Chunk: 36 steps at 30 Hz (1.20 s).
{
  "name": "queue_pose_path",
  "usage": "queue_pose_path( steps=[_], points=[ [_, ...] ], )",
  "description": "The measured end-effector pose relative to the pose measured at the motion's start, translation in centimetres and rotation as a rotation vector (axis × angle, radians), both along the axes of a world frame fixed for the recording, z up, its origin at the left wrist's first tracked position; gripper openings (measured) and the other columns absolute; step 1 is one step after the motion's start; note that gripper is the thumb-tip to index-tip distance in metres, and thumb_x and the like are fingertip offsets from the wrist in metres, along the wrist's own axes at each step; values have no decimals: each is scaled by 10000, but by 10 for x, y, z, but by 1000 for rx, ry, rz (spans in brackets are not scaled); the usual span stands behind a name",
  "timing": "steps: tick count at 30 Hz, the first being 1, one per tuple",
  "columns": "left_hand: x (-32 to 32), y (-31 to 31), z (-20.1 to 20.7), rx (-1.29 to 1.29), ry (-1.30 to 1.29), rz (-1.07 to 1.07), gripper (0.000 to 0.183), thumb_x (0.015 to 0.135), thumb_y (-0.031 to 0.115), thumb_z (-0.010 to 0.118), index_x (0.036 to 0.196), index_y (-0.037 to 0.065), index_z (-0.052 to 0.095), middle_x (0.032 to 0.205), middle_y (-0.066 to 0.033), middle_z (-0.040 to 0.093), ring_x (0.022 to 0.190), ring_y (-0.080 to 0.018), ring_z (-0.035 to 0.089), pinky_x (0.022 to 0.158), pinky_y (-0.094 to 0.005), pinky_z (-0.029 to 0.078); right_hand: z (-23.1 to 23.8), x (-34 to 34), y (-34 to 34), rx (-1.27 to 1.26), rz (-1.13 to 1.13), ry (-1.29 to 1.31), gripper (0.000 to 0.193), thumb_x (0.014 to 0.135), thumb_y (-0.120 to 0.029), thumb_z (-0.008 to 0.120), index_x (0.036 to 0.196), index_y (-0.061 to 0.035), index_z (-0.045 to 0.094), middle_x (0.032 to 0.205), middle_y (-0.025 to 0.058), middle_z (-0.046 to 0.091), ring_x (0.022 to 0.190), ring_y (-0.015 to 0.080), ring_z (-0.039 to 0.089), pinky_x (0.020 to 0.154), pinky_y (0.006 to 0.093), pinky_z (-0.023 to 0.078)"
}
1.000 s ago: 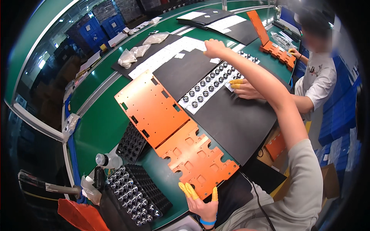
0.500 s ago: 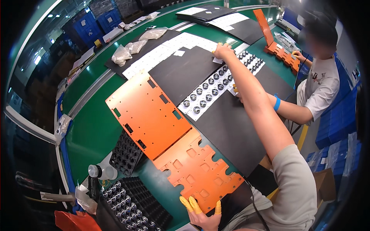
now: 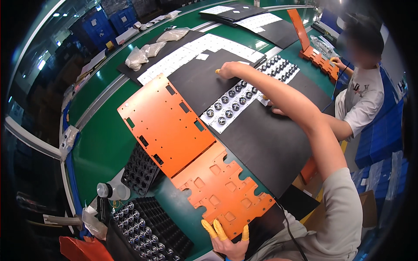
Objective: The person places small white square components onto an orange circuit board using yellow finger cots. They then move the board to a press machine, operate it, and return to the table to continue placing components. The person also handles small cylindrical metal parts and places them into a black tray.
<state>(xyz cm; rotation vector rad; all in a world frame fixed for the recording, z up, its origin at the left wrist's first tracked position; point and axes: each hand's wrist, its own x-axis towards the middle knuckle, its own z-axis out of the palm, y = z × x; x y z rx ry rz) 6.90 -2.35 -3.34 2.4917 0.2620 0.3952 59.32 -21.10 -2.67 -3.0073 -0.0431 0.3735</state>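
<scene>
My left hand [image 3: 230,245], with yellow finger cots, grips the near corner of an orange fixture plate [image 3: 230,187] with cut-outs, thumb and fingers spread around it. A flat orange panel [image 3: 167,126] with slots adjoins the plate's far edge. Stretched far forward, my right hand [image 3: 230,70] is over a black sheet [image 3: 196,82], fingers drawn together; anything in them is too small to make out. Just right of it, partly behind my forearm, lies a white board [image 3: 217,124] with rows of round black-and-silver parts. A co-worker's hand [image 3: 276,108] is beside that board.
Black trays [image 3: 170,226] of shiny round parts stand lower left, near a clear bottle [image 3: 118,191]. White sheets [image 3: 170,65] and plastic bags [image 3: 150,50] lie at the back. A co-worker [image 3: 363,82] at right handles another orange fixture [image 3: 320,61].
My right hand has moved left from the board's far end to over the black sheet. My left hand stays on the orange fixture plate. The co-worker's hand remains beside the board.
</scene>
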Motion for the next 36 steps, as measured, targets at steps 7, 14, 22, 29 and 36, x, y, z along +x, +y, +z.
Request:
queue_pose_path(
  steps=[7, 14, 22, 29, 36],
  points=[
    [-4, 1, 5, 30, 307, 47, 911, 665, 221, 894, 1439, -9, 473, 1575, -280, 302, 1403, -437, 380, 1107, -468, 413, -8, 21, 27, 102, 15, -53, 663, 1002, -448, 442, 1466, 20, 369, 1478, 273, 456, 1424, 469, 337, 1155, 573, 255],
    [19, -3, 41, -1265, 662, 436, 566, 1084, 370, 240, 1612, 279, 58, 1671, 49, -109, 1523, -228, 89, 1162, -553, 334, -19, 49, 34, 165, -183, -145, 681, 979, -425, 464, 1495, 7, 356, 1531, 237, 392, 1435, 452, 308, 1167, 544, 237],
    [15, 4, 33, -1989, 268, 610, 563, 1077, 415, 189, 1603, 346, 0, 1675, 38, -59, 1524, -180, 106, 1172, -556, 322, 13, -17, 102, -74, 98, -165, 544, 1000, -452, 426, 1255, -31, 657, 1327, 205, 607, 1286, 316, 518, 1076, 447, 346],
    [-4, 7, 14, -601, 636, 68, 708, 1011, 280, 532, 1602, 162, 161, 1660, -157, -75, 1518, -331, 86, 1179, -400, 346, -21, 32, 85, 117, 139, -457, 613, 1003, -527, 425, 1232, 2, 634, 1252, 238, 622, 1244, 374, 538, 1044, 501, 379],
    [-15, 12, 2, -214, 511, -94, 772, 963, 219, 637, 1595, 119, 204, 1652, -214, -45, 1511, -369, 93, 1154, -393, 382, -13, 54, -10, 88, -62, -832, 392, 905, -363, 621, 893, 14, 728, 909, 236, 700, 908, 375, 676, 850, 476, 522]
  ],
)
